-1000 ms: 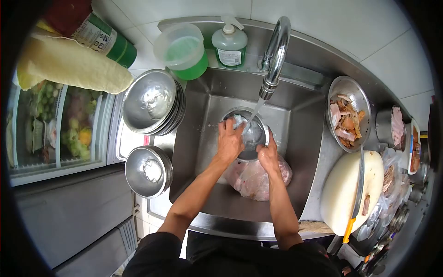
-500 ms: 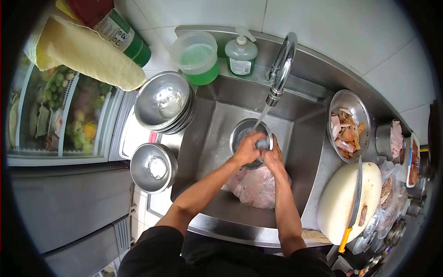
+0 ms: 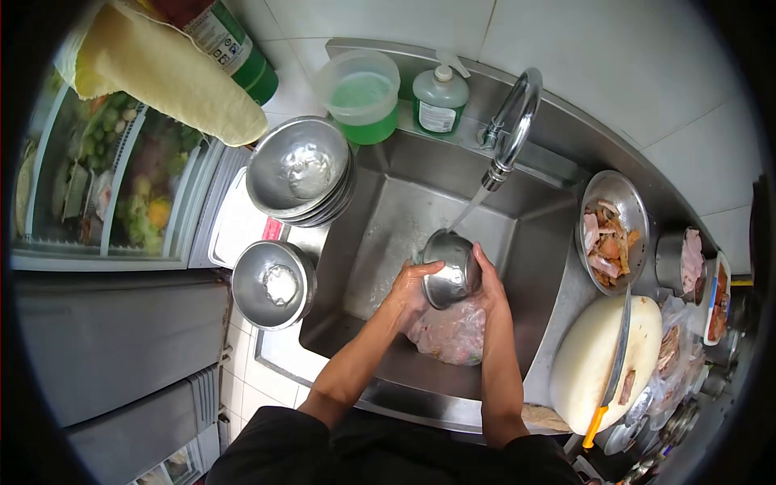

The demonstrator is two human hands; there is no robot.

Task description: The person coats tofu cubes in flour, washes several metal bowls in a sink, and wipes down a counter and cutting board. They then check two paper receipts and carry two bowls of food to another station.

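Both hands hold a metal bowl (image 3: 453, 271) over the sink (image 3: 335, 267). The bowl is tipped over with its rounded outside toward me. My left hand (image 3: 411, 287) grips its left side, thumb across the metal. Against the right side, the fingers of my right hand (image 3: 488, 284) are pressed. Water runs from the faucet (image 3: 521, 121) onto the bowl's far edge. Just below the bowl, a clear plastic bag of pinkish meat (image 3: 449, 335) lies in the sink. Whether a scrubber is still in a hand is hidden.
Stacked metal bowls (image 3: 299, 166) and another bowl (image 3: 273, 284) stand left of the sink. Behind are a tub of green liquid (image 3: 360, 101) and a pump bottle (image 3: 440, 101). At right, a knife (image 3: 620, 356) lies on a white cutting board (image 3: 582, 364), near a colander of meat scraps (image 3: 612, 234).
The bowl has turned from opening upward to showing its outside. My hands have moved from inside it to its two sides. The greyish scrubber seen earlier is out of sight.
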